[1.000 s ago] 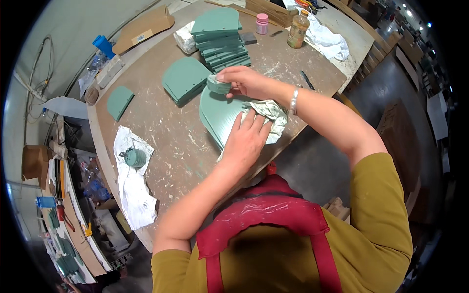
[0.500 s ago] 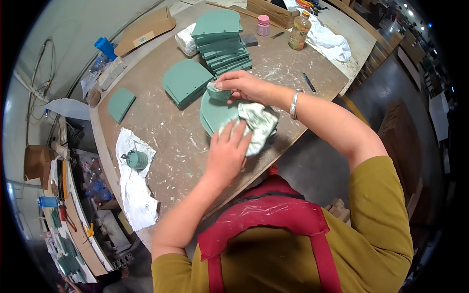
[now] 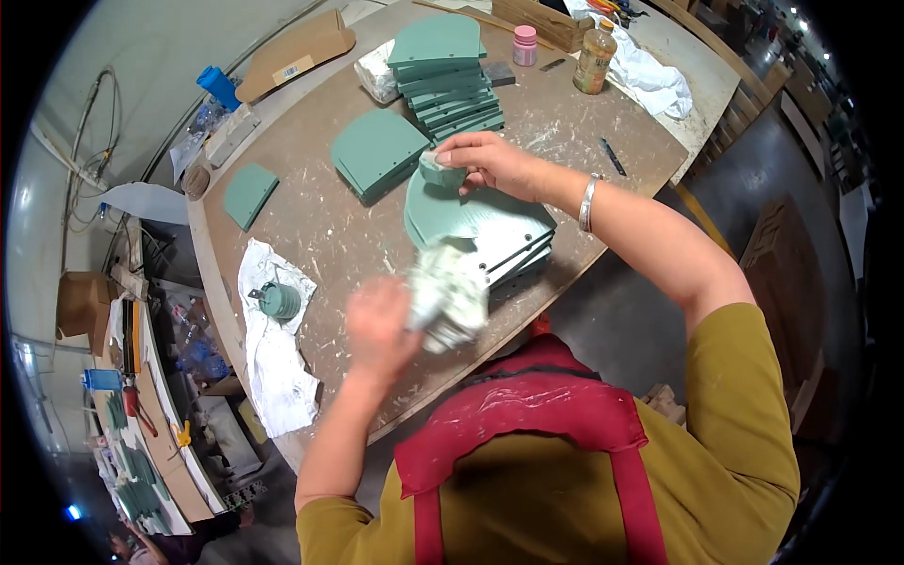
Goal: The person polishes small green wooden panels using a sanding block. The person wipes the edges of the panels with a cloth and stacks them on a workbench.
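Note:
My left hand [image 3: 381,325], smeared by motion, grips a crumpled white rag with green stains [image 3: 450,297] just off the near left side of a stack of green rounded panels [image 3: 438,212]. Over that stack's far edge, my right hand [image 3: 494,168] pinches a small green-stained pad [image 3: 443,171] between thumb and fingers. The top panel looks glossy, with small holes along its straight edge. Just beyond lies a second, low pile of green panels [image 3: 377,151]. A taller, uneven stack [image 3: 438,42] rises behind it.
On the left, a round green container [image 3: 279,299] rests on a white cloth [image 3: 282,377], below a lone green panel [image 3: 250,196]. A pink jar [image 3: 525,45], an amber bottle [image 3: 595,58] and a black pen-like tool [image 3: 612,156] lie to the right. The table edge runs close before me.
My left hand has pulled the rag off the top panel toward the near left, baring its glossy surface and holed edge. My right hand still holds the pad at about the same place on the stack.

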### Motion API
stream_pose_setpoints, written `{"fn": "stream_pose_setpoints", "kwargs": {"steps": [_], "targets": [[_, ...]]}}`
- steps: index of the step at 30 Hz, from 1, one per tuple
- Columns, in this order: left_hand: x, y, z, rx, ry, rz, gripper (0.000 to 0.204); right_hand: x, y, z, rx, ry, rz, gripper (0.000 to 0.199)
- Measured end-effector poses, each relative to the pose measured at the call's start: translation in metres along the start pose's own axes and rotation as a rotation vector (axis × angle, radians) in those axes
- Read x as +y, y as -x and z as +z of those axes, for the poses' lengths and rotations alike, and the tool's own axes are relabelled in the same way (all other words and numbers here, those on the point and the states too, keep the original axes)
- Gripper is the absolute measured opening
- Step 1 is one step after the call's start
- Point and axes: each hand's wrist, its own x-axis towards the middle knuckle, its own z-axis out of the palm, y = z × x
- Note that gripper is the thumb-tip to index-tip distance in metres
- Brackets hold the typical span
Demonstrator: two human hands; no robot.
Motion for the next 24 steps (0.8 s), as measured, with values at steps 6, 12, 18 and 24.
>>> {"fn": "stream_pose_setpoints", "kwargs": {"steps": [6, 12, 18, 24], "targets": [[-0.002, -0.044, -0.017, 0.076, 0.021, -0.142, 0.050, 0.005, 0.033, 0.040, 0.309, -0.162, -0.202, 0.023], [0.021, -0.014, 0.031, -0.120, 0.052, 0.055, 0.057, 0.028, 0.052, 0.063, 0.331, -0.371, -0.313, 0.023], [-0.029, -0.015, 0.022, 0.010, 0.019, -0.115, 0.052, 0.036, 0.044, 0.055, 0.261, -0.234, -0.343, 0.026], [-0.006, -0.015, 0.031, -0.062, 0.134, 0.054, 0.049, 0.029, 0.050, 0.056, 0.201, -0.353, -0.253, 0.027]]}}
